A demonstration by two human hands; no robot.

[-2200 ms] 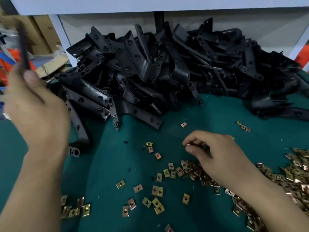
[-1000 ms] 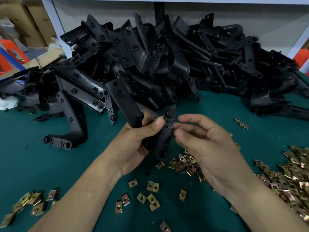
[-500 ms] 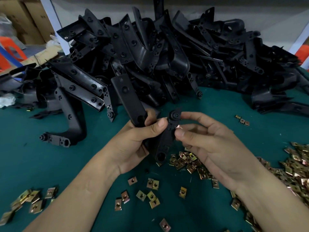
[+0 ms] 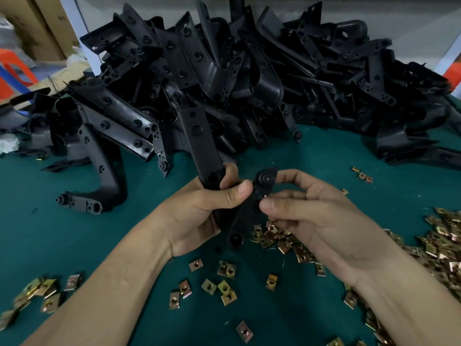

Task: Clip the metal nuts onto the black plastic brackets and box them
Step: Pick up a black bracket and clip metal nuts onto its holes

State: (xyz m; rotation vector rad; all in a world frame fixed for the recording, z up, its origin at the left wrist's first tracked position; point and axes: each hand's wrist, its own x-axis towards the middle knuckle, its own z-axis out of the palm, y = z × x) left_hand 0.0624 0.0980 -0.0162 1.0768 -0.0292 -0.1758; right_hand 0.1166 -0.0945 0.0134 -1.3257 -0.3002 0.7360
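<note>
Head view: left hand [image 4: 199,213] fingers curled round black bracket [image 4: 198,138]; right hand [image 4: 321,221] thumb, fingers pinch its right arm; metal nuts [image 4: 225,268] scattered near.

My left hand [image 4: 199,216] is curled round a bracket [image 4: 199,143], thumb on top. My right hand [image 4: 314,221] pinches it with thumb and bent fingers [image 4: 296,176]. Both bare arms reach forward, hands close together.

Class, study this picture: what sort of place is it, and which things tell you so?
Probably a factory assembly bench: a big heap of similar black plastic brackets, loose metal nuts scattered over the green table, and cardboard boxes behind.
</note>
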